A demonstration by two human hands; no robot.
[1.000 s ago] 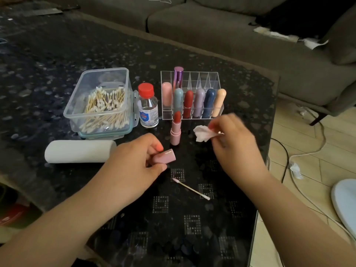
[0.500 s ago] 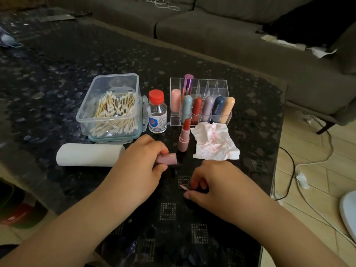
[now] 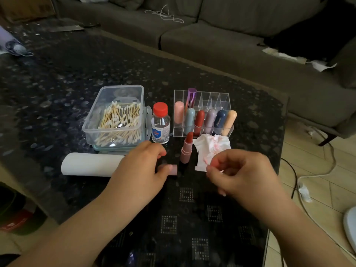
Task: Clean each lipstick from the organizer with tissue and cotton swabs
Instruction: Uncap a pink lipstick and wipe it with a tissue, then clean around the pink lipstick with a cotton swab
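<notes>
Head view, step: left hand (image 3: 141,166) gripped pink cap (image 3: 172,169); right hand (image 3: 242,173) fingers curled, apparently pinching a cotton swab, tip barely visible.
Next: likely swabbing the open lipstick (image 3: 186,148) at frame centre.

left hand (image 3: 142,170) gripping lipstick cap (image 3: 172,169), open lipstick (image 3: 186,149)

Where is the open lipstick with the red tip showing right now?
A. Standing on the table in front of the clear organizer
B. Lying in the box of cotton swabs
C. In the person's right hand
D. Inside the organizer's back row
A: the open lipstick stands upright on the table, just in front of the clear organizer and beside the stained tissue, with neither hand on it.
</notes>
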